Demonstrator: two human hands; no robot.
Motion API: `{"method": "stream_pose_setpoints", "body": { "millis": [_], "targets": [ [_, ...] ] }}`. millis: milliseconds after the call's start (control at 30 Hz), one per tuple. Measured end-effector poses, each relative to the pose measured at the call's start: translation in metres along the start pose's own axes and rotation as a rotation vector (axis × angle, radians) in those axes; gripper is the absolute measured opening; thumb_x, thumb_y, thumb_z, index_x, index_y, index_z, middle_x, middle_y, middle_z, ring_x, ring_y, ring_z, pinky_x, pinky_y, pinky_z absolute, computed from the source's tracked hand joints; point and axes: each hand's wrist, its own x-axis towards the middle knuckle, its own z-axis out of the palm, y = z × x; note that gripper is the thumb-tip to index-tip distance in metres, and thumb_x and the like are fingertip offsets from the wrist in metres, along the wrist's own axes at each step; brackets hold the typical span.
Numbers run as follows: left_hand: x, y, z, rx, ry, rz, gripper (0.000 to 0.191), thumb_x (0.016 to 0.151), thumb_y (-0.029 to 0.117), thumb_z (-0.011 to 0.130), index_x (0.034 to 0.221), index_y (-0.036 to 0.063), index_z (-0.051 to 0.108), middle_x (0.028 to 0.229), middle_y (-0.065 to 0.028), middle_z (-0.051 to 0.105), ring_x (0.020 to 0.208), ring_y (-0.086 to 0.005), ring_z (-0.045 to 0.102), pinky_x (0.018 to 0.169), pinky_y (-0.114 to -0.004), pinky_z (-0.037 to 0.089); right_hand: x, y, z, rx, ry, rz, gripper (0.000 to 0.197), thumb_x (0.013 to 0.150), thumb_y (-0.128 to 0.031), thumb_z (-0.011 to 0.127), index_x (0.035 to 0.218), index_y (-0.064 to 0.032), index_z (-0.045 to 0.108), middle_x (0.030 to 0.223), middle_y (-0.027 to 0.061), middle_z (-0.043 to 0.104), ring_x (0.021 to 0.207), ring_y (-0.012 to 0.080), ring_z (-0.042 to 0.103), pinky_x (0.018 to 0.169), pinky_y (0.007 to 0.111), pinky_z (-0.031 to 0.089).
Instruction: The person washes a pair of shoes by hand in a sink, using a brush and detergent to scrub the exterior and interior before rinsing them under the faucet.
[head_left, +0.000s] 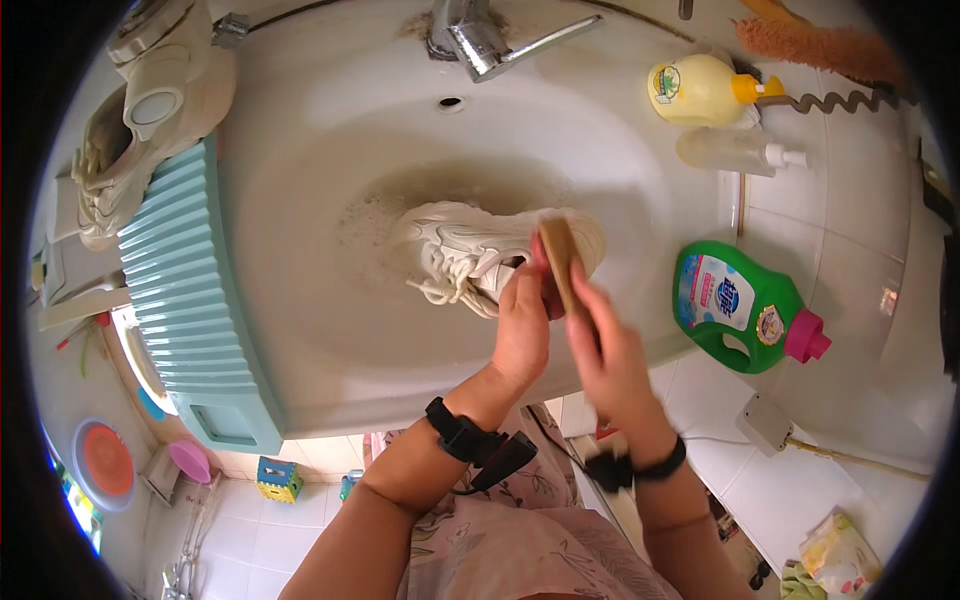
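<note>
A white lace-up sneaker (480, 232) lies on its side in cloudy, sudsy water at the bottom of a white washbasin (322, 330). My left hand (523, 334) grips the sneaker near its ankle opening, where its fingertips are partly hidden. In my right hand (613, 364) is a wooden-backed scrub brush (564, 259), held over the heel end. The brush's reddish bristle side faces my left hand, and motion blurs it, so contact with the sneaker is unclear. Loose wet laces (450, 285) hang from the sneaker's near side.
A chrome faucet (476, 45) stands behind the basin. At left, a ridged teal plastic piece (187, 300) crosses the rim near another white sneaker (112, 180). On the right are a green detergent bottle (739, 307), a yellow pump bottle (697, 90) and a clear bottle (724, 150).
</note>
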Motion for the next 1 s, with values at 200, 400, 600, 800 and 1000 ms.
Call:
{"method": "stream_pose_setpoints", "body": {
  "millis": [200, 400, 600, 800, 1000],
  "targets": [
    [-0.002, 0.029, 0.021, -0.013, 0.058, -0.085, 0.027, 0.095, 0.025, 0.034, 0.096, 0.0051, 0.052, 0.081, -0.0035, 0.054, 0.074, -0.0147, 0.052, 0.072, -0.028, 0.044, -0.027, 0.001, 0.011, 0.004, 0.058, -0.17, 0.043, 0.091, -0.014, 0.048, 0.133, -0.0061, 0.041, 0.107, 0.0251, 0.057, 0.083, 0.0377, 0.062, 0.071, 0.039, 0.049],
    [0.004, 0.009, 0.005, 0.009, -0.048, 0.079, 0.026, 0.094, 0.023, 0.036, 0.085, 0.0052, 0.053, 0.073, -0.0025, 0.051, 0.065, -0.0119, 0.046, 0.061, -0.026, 0.038, 0.025, 0.002, -0.003, -0.006, 0.063, -0.05, 0.042, 0.092, -0.016, 0.048, 0.132, -0.0085, 0.041, 0.089, 0.0225, 0.061, 0.075, 0.0369, 0.062, 0.064, 0.037, 0.048],
    [-0.012, 0.038, 0.015, -0.038, 0.041, -0.086, 0.026, 0.094, 0.025, 0.038, 0.086, 0.0054, 0.053, 0.068, -0.0037, 0.051, 0.056, -0.014, 0.045, 0.05, -0.026, 0.037, -0.01, 0.0, 0.004, -0.04, 0.03, -0.162, 0.041, 0.093, -0.017, 0.047, 0.132, -0.0094, 0.04, 0.082, 0.0208, 0.062, 0.07, 0.0349, 0.063, 0.061, 0.038, 0.048],
    [-0.013, 0.051, 0.006, 0.038, 0.086, -0.011, 0.028, 0.094, 0.026, 0.036, 0.083, 0.0046, 0.051, 0.067, -0.0011, 0.049, 0.058, -0.0113, 0.043, 0.052, -0.025, 0.036, 0.008, -0.011, 0.014, 0.011, 0.037, -0.176, 0.043, 0.092, -0.016, 0.047, 0.133, -0.0074, 0.038, 0.096, 0.0243, 0.06, 0.081, 0.0385, 0.062, 0.068, 0.038, 0.048],
    [-0.038, 0.063, -0.026, 0.207, 0.074, 0.073, 0.029, 0.095, 0.026, 0.039, 0.081, 0.0032, 0.051, 0.066, 0.0006, 0.045, 0.06, -0.0084, 0.039, 0.053, -0.024, 0.033, 0.021, -0.008, -0.015, -0.016, -0.01, -0.167, 0.041, 0.093, -0.02, 0.049, 0.131, -0.005, 0.043, 0.115, 0.0126, 0.059, 0.095, 0.016, 0.057, 0.085, 0.029, 0.043]
  ]
}}
